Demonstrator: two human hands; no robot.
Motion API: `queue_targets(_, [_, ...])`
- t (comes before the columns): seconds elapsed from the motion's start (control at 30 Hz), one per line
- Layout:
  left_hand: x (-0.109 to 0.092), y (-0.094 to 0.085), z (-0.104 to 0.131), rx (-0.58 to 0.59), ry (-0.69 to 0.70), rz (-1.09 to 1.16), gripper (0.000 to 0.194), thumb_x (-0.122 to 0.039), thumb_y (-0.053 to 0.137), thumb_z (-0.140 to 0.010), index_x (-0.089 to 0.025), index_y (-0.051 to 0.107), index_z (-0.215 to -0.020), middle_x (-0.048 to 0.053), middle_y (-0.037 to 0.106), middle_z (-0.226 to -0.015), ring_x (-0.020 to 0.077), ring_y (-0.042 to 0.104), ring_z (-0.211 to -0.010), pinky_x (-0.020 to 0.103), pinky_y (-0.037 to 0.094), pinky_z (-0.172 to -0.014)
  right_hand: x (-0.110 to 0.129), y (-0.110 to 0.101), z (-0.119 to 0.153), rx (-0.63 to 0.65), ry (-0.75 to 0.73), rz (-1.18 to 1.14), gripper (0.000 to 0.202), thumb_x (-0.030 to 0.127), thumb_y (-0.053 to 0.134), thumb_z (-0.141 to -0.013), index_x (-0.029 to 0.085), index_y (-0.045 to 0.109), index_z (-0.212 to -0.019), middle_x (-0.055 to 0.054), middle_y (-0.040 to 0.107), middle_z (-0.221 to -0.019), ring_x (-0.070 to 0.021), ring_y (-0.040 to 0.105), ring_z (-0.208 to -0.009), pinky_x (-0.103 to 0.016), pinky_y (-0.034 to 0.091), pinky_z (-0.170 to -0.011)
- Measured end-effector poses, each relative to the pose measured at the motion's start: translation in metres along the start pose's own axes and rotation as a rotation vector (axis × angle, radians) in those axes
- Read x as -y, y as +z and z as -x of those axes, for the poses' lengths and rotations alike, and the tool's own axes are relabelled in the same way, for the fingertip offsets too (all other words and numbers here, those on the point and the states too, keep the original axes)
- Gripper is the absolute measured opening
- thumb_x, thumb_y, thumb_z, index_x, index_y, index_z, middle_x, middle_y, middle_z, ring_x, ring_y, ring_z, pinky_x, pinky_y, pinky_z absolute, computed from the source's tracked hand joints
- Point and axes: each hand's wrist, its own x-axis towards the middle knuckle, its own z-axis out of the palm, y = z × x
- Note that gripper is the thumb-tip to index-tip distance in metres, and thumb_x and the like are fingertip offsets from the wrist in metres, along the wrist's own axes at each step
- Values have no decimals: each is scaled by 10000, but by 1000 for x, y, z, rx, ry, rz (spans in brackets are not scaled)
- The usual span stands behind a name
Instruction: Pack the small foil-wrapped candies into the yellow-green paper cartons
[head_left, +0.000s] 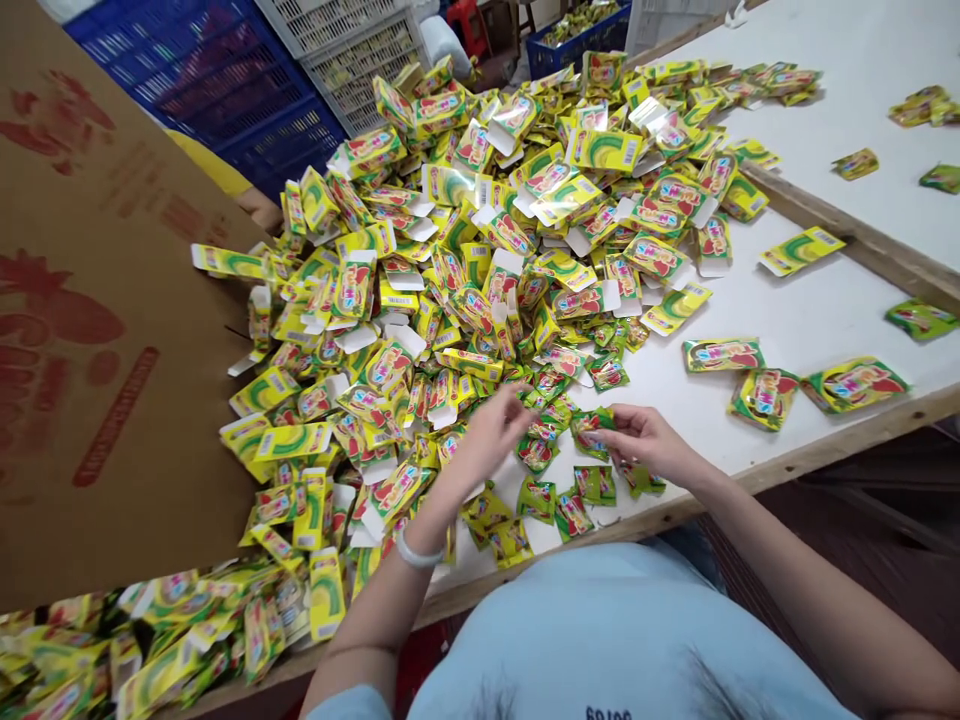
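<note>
My right hand [651, 440] pinches a small green candy packet [591, 432] between thumb and fingers, just above the white tabletop. To its left, my left hand [495, 425] is closed with fingertips together beside the loose green packets; whatever it holds, if anything, is hidden. Several more small packets [536, 497] lie between my hands and the table's near edge. A large heap of small yellow-green printed boxes [480, 310], many with white end flaps open, spreads beyond and to the left of my hands.
A big cardboard carton [112, 330] stands at the left. Larger flat packets [763, 397] lie on the right of the table [697, 440]. A wooden strip [847, 235] crosses the tabletop. Blue crates [217, 90] and grey crates [360, 50] are stacked behind. Another person's hand [259, 208] shows behind the carton.
</note>
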Motion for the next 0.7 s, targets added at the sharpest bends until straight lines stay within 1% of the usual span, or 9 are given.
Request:
queue_targets(0.07, [2, -23, -27, -149, -52, -320, 413, -508, 545, -934, -202, 595, -1206, 104, 714, -953, 284, 666, -942, 382, 503, -839, 4, -8, 1, -93, -17, -30, 345, 427, 849, -689, 160, 691, -840, 22, 662, -667, -58, 484, -447, -181, 409, -388])
queue_targets(0.17, [8, -44, -57, -233, -117, -658, 432, -519, 415, -988, -194, 551, -1240, 157, 705, -1101, 323, 663, -1027, 434, 480, -890, 6, -16, 3, -138, -6, -76, 390, 440, 849, -690, 150, 686, -893, 28, 662, -707, -24, 414, -419, -160, 351, -364])
queue_targets(0.23, [14, -47, -62, -269, -131, -737, 402, -500, 397, -995, -192, 548, -1203, 170, 691, -1142, 332, 659, -1048, 444, 479, -895, 6, -18, 5, -128, -4, -90, 400, 466, 833, -707, 163, 677, -915, 20, 674, -750, -45, 482, -456, -174, 424, -396])
queue_targets(0.3, [22, -45, -58, -336, -119, -721, 334, -468, 454, -973, -193, 557, -1134, 151, 693, -1115, 321, 658, -1042, 432, 486, -896, 5, -18, 9, -115, -12, -111, 400, 487, 816, -721, 185, 658, -930, 9, 691, -811, -99, 613, -585, -234, 562, -526])
queue_targets(0.4, [32, -42, -39, -454, -67, -571, 318, -418, 554, -920, -189, 547, -1141, 122, 692, -1094, 283, 672, -987, 402, 506, -890, 3, -20, 12, -87, -2, -103, 406, 496, 787, -748, 203, 620, -975, -24, 707, -947, -172, 703, -806, -332, 630, -693])
queue_targets(0.5, [34, -40, -17, -458, 0, -229, 623, -408, 641, -859, -189, 393, -1387, 130, 680, -1176, 241, 692, -956, 373, 537, -869, -4, -30, 11, -95, 42, 110, 410, 489, 712, -815, 214, 574, -1085, -62, 697, -1016, -203, 709, -819, -333, 615, -622])
queue_targets(0.57, [31, -37, -4, -399, -4, 39, 817, -419, 714, -795, -197, 298, -1462, 126, 700, -1160, 230, 703, -939, 357, 555, -842, -8, -39, 9, -204, 52, 448, 391, 458, 653, -863, 207, 553, -1146, -80, 689, -987, -220, 696, -783, -346, 595, -606])
queue_targets(0.6, [29, -35, 2, -362, -24, 162, 847, -422, 751, -755, -194, 323, -1449, 120, 716, -1129, 233, 707, -934, 350, 561, -830, -11, -43, 9, -280, 46, 660, 379, 436, 632, -880, 197, 555, -1163, -93, 681, -987, -235, 690, -790, -365, 589, -629])
queue_targets(0.7, [23, -23, 19, -282, -104, 459, 674, -401, 814, -659, -180, 548, -1238, 96, 749, -1037, 247, 715, -922, 330, 567, -806, -14, -53, 12, -448, -2, 1221, 431, 415, 607, -900, 171, 561, -1253, -172, 620, -1164, -316, 664, -967, -421, 575, -722])
